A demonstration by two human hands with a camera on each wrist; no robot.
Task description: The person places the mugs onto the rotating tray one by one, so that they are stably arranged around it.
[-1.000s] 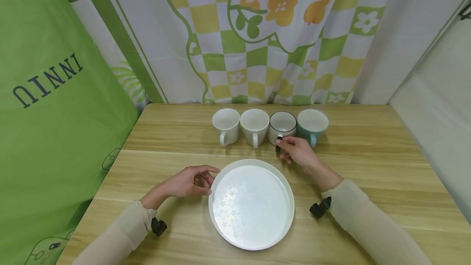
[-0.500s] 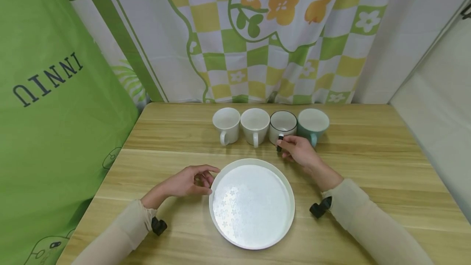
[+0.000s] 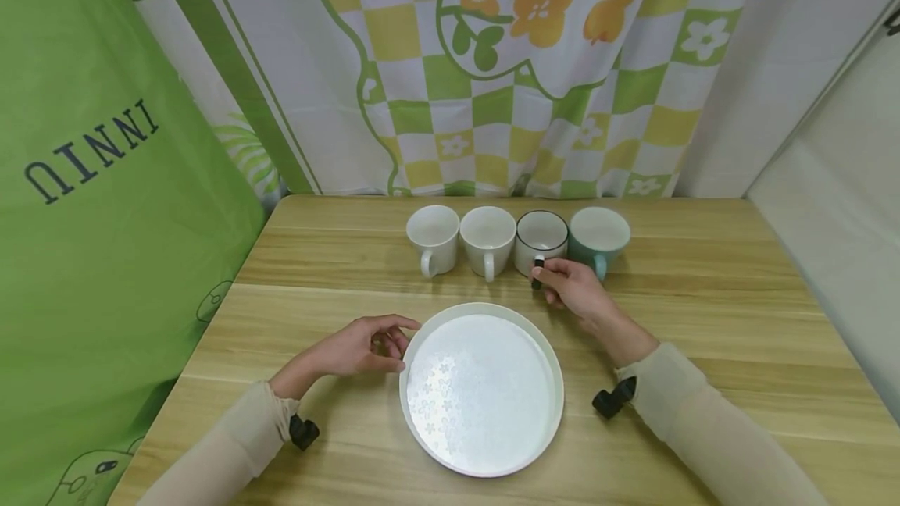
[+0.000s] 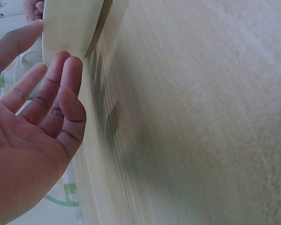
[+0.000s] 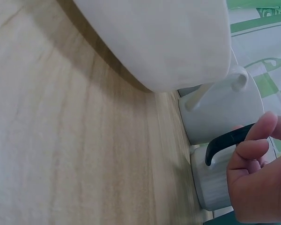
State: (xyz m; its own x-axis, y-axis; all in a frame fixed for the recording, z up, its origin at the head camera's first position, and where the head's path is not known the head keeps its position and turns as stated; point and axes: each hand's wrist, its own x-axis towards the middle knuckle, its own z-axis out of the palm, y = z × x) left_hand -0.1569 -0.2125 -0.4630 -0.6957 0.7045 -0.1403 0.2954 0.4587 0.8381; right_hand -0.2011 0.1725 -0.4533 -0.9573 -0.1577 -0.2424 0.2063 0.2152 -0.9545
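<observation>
My right hand (image 3: 578, 287) pinches the black handle (image 5: 222, 143) of a white mug (image 3: 526, 256) with a dark rim. That mug stands upright on the table, third from the left in a row at the back. My left hand (image 3: 362, 346) is at the left side of a round white tray (image 3: 485, 389), its fingers loosely bent and its fingertips at the rim. In the left wrist view, the palm (image 4: 28, 150) holds nothing and the tray's pale side wall (image 4: 72, 28) is beyond the fingers.
Two white mugs (image 3: 432, 236) (image 3: 487, 236) stand left of the dark-rimmed one, and a teal mug (image 3: 613, 248) stands close on its right. Their handles face the front. Behind the wooden table (image 3: 703, 318) hangs a patterned curtain (image 3: 492, 123); a green cloth (image 3: 105, 256) borders the left.
The black handle and my right fingers have shifted very slightly to the right. My left hand and the tray look unchanged.
</observation>
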